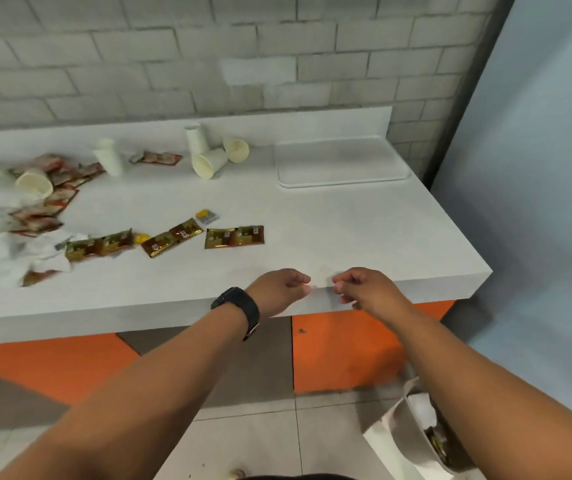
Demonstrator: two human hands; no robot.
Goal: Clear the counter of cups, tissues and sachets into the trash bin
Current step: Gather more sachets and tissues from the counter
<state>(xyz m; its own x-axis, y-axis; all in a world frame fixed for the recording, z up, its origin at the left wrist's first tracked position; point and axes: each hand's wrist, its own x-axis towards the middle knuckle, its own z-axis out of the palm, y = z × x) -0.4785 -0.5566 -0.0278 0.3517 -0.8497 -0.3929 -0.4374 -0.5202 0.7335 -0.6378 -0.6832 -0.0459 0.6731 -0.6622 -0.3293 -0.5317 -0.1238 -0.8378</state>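
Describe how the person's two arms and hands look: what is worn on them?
Both forearms are bare, with no sleeves in view. The left wrist carries a black watch with a wide dark strap and a small metal buckle. The left hand and the right hand wear no gloves; no rings are visible.

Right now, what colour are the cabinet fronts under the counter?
Orange cabinet fronts, with a grey-brown panel between them, below the white counter; the head view shows it.

We see both hands, left hand (279, 289) and right hand (364, 287), with curled fingers (300, 279) at the tabletop (346, 230) edge; sachets (234, 236) and cups (208, 162) lie beyond them.
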